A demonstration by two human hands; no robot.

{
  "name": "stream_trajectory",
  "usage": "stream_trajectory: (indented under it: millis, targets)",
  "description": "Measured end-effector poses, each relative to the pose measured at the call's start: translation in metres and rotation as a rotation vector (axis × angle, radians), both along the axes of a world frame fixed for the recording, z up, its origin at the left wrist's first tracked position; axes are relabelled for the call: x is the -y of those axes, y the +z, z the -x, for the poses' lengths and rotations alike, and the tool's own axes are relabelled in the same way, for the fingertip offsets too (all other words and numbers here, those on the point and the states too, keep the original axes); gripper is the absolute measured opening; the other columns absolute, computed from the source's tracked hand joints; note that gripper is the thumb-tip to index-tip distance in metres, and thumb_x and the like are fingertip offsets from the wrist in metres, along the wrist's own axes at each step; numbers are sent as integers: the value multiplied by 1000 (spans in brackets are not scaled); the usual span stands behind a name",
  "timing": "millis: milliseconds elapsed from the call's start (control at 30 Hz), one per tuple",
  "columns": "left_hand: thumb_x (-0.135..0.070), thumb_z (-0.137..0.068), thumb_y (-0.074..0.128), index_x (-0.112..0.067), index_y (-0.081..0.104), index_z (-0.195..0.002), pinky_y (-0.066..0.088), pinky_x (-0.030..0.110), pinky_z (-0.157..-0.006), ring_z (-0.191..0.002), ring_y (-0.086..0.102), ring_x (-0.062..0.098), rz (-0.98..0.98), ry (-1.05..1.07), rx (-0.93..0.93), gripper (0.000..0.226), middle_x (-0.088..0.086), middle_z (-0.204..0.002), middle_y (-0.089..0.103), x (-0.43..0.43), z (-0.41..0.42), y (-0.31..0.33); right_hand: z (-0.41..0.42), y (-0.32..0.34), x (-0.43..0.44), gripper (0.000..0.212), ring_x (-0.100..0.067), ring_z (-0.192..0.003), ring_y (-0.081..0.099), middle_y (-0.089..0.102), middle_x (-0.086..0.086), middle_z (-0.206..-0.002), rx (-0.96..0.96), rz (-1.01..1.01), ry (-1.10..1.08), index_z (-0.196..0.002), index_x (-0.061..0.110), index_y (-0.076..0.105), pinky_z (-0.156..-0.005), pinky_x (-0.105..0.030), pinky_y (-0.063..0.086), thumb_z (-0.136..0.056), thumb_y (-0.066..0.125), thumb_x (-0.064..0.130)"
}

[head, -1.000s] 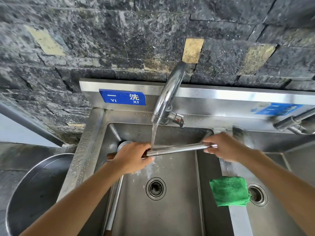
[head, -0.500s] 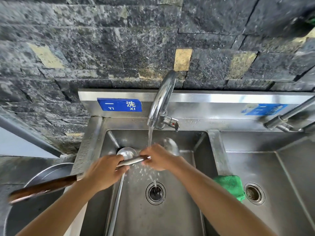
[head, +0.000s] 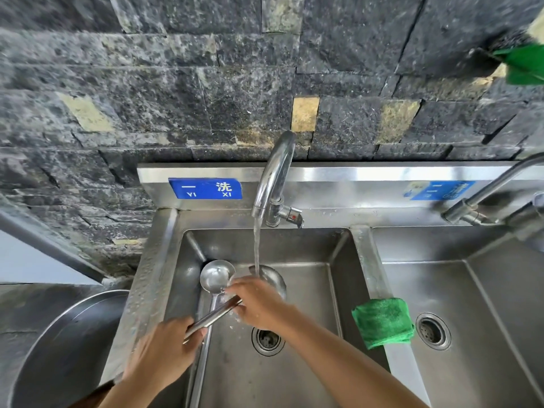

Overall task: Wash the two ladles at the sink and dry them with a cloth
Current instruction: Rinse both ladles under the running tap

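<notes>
My left hand (head: 164, 351) grips the steel shaft of a ladle (head: 216, 315), which slants up to the right. Its bowl (head: 273, 279) lies under the running water from the tap (head: 275, 175). My right hand (head: 259, 303) covers the near side of that bowl and the top of the shaft, fingers wet. A second ladle (head: 216, 275) lies in the left sink basin (head: 335, 290), bowl up at the back, its long handle running toward me. A folded green cloth (head: 382, 322) sits on the divider between the two basins.
A large steel bowl (head: 67, 348) stands left of the sink. The right basin (head: 485, 334) has its own drain and a second tap (head: 482, 195) reaching in from the right. A dark stone wall rises behind. Something green (head: 524, 64) hangs at the top right.
The held ladle has swung from level across the basin to slanting, its bowl now under the stream. My right hand slid from the shaft's right end onto the bowl. The view tilted up.
</notes>
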State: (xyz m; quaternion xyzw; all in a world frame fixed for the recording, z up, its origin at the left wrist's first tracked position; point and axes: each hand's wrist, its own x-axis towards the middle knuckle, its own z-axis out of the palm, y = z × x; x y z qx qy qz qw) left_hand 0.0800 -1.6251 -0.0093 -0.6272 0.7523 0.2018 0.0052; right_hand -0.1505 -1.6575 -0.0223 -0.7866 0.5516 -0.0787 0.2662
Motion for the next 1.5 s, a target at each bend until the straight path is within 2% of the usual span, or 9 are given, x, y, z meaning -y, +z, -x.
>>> stream_trajectory:
  millis: [200,333,467,667,733,933,1167,1333,1500]
  targets:
    - [-45,-98,44,-15,57,-66,39,27,-44,-38,51,10,-287,185,-114,46,-3,-45,49,-16,33,4,3,-8,-34,44,-20,-133,53,61,-3,-141,80,-56,-123,-135,15,62,-116,-30,38,-91,54,14]
    - [-32,-103,41,-3,60,-80,25,19,-34,-28,37,17,-678,629,-611,41,3,-47,44,-32,52,-11,-7,-8,-65,29,-23,-112,64,68,-5,-121,148,-203,-271,-118,14,67,-96,-36,52,-94,53,21]
    - [-30,-104,34,-6,58,-75,25,14,-34,-30,33,12,-929,930,-786,44,0,-48,42,-37,77,-20,-20,0,-88,19,-23,-96,69,71,-9,-103,238,-636,-421,-94,15,67,-88,-42,59,-94,55,31]
    - [-22,-100,39,-5,53,-75,46,27,-47,-41,48,20,-966,1162,-997,33,7,-52,47,-61,103,-18,-19,19,-143,55,-20,-74,77,76,-15,-95,647,-926,-696,-100,1,71,-61,-25,61,-101,48,51]
    - [-20,-100,37,-7,48,-71,41,19,-36,-30,44,16,-985,1203,-1082,34,4,-43,44,-66,107,-16,-17,27,-157,49,-18,-70,76,78,-12,-89,734,-953,-727,-98,1,72,-61,-25,60,-98,55,47]
    - [-9,-102,22,-5,42,-65,26,8,-28,-19,33,12,-1055,1107,-1182,42,2,-33,34,-68,112,-17,-24,57,-184,34,-22,-74,75,74,-13,-88,865,-909,-804,-108,3,64,-65,-31,61,-87,74,29]
    - [-14,-103,32,-4,45,-76,43,23,-41,-38,46,16,-1068,1024,-1247,32,9,-50,46,-85,124,-13,-17,77,-202,39,-20,-82,73,72,-16,-94,939,-870,-891,-118,-5,60,-69,-25,57,-84,75,7]
    - [-11,-95,61,1,57,-95,57,35,-47,-72,66,28,-1041,949,-1184,13,21,-87,66,-90,141,2,24,89,-229,15,-19,-58,61,64,-16,-74,1313,-843,-921,-89,-6,65,-53,-26,52,-95,59,6]
    - [-15,-83,76,-3,65,-91,56,30,-52,-70,73,22,-999,772,-1121,18,17,-86,75,-89,174,14,63,89,-260,25,-19,-57,63,63,-14,-80,1754,-1027,-1016,-105,-5,62,-52,-27,54,-88,53,10]
